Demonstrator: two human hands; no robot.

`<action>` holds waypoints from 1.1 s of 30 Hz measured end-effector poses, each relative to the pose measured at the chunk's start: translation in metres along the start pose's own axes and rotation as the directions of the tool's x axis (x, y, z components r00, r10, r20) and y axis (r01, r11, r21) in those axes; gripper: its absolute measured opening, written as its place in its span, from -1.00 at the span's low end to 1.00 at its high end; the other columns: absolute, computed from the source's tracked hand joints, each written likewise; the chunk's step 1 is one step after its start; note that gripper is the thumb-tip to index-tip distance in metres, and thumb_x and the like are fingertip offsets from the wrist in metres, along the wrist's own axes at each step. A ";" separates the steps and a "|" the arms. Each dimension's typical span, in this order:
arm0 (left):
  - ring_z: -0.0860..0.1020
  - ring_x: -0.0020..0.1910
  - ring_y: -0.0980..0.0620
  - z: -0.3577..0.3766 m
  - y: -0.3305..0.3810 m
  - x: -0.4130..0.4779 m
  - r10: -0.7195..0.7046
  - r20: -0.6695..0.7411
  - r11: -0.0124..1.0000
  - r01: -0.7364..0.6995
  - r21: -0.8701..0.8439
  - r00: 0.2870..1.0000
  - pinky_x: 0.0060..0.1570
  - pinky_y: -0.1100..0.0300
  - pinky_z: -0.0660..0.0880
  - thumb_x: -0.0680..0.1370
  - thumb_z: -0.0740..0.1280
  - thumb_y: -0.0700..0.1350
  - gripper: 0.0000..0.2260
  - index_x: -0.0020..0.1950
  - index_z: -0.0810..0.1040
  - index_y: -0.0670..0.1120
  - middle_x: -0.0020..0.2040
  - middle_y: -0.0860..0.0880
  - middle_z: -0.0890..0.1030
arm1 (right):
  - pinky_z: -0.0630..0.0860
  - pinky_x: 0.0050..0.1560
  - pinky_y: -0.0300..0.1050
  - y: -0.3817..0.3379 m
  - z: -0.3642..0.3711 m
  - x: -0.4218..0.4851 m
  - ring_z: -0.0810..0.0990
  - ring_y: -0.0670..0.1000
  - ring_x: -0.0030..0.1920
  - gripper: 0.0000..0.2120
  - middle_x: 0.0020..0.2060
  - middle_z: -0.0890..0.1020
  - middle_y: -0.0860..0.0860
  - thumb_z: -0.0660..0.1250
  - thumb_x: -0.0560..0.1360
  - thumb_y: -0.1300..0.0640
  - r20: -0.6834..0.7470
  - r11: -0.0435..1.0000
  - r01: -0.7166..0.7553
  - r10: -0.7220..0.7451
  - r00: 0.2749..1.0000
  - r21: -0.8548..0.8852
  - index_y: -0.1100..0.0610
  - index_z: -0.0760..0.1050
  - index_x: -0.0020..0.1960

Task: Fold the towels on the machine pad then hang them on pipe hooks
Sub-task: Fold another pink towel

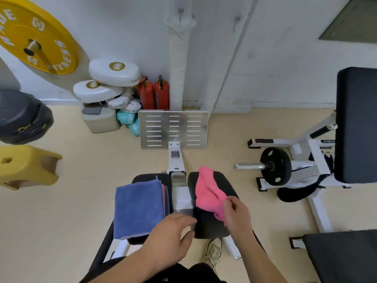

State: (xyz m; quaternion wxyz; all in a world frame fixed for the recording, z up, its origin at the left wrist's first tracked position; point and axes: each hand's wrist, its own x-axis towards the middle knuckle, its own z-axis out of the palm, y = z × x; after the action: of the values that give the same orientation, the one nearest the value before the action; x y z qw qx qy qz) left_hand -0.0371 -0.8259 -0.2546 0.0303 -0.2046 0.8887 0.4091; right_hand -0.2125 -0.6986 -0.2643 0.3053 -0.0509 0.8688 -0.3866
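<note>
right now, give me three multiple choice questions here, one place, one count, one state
1. Where does the pink towel lie? A floor; B right pad; C hook.
2. How many red fire extinguishers stand by the wall? A one; B two; C four.
3. The right grip is: A pinching the pink towel; B flat on the floor; C holding a plate.
Answers: 1 B, it lies on the black pad; 2 B, two red cylinders stand side by side; 3 A, it pinches the towel's near end.
</note>
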 end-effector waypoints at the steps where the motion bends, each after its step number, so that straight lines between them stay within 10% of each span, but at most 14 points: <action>1: 0.52 0.16 0.24 -0.001 0.007 0.005 0.006 0.001 1.000 -0.006 -0.022 1.000 0.09 0.53 0.35 0.61 0.27 0.02 -0.68 0.37 0.55 0.16 0.21 0.23 0.60 | 0.45 -0.38 -0.32 -0.008 -0.011 -0.008 0.54 0.01 -0.30 -0.78 -0.29 0.56 0.07 0.19 0.65 0.25 0.003 0.999 0.021 -0.021 1.000 0.043 0.11 0.57 -0.08; 10: 0.40 0.40 0.33 -0.016 0.097 0.058 0.287 -0.059 0.954 -0.290 -0.068 0.956 0.44 0.38 0.29 0.58 0.31 -0.12 -0.58 0.44 0.50 0.13 0.39 0.25 0.51 | 0.57 -0.14 -0.01 -0.062 -0.129 -0.076 0.62 0.04 -0.24 -0.76 -0.27 0.67 0.06 0.22 0.58 0.14 0.306 0.891 0.342 -0.250 0.919 -0.299 0.04 0.67 -0.06; 15: 0.54 0.10 0.25 -0.008 0.156 0.067 0.249 -0.022 0.960 -0.250 -0.126 0.968 0.14 0.39 0.46 0.52 0.37 0.01 -0.62 0.33 0.53 0.23 0.05 0.21 0.61 | 0.58 0.03 -0.19 -0.050 -0.183 -0.075 0.64 -0.20 0.02 -0.78 -0.07 0.70 -0.28 0.29 0.59 0.09 0.161 0.775 0.524 -0.501 0.850 -0.354 -0.14 0.67 0.07; 24: 0.62 -0.06 0.19 0.031 0.225 0.057 0.119 -0.185 0.992 -0.125 -0.023 0.975 0.00 0.29 0.53 0.45 0.40 0.24 -0.65 0.22 0.60 0.22 -0.08 0.14 0.69 | 0.41 0.01 -0.34 -0.006 -0.270 -0.054 0.56 -0.11 -0.01 -0.82 -0.09 0.54 -0.18 0.19 0.63 0.18 0.083 0.596 0.759 -0.770 0.633 -0.261 0.08 0.57 -0.01; 28: 0.58 -0.11 0.20 0.045 0.239 0.044 0.019 -0.147 0.999 -0.013 0.043 0.989 -0.10 0.30 0.49 0.45 0.49 0.06 -0.86 -0.01 0.66 0.14 -0.15 0.14 0.66 | 0.43 -0.18 -0.38 0.007 -0.307 -0.045 0.56 -0.20 -0.13 -0.82 -0.21 0.60 -0.16 0.16 0.66 0.19 -0.068 0.741 0.648 -0.666 0.743 -0.176 0.00 0.51 0.02; 33: 0.57 -0.27 0.09 0.056 0.242 0.023 -0.196 -0.153 0.980 0.189 -0.059 0.969 -0.22 0.21 0.48 0.41 0.56 0.06 -0.84 -0.22 0.63 0.06 -0.26 0.04 0.64 | 0.55 -0.10 0.03 0.040 -0.336 -0.005 0.60 -0.03 -0.19 -0.85 -0.26 0.60 -0.13 0.15 0.67 0.07 -0.168 0.868 0.412 -0.466 0.869 -0.278 -0.03 0.49 0.07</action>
State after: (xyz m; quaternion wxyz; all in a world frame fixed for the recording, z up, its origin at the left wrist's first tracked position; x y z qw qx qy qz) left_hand -0.1586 -0.6517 -0.1243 -0.0053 -0.3223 0.8551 0.4061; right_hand -0.3944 -0.4541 -0.1169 0.0982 -0.2385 0.9026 -0.3447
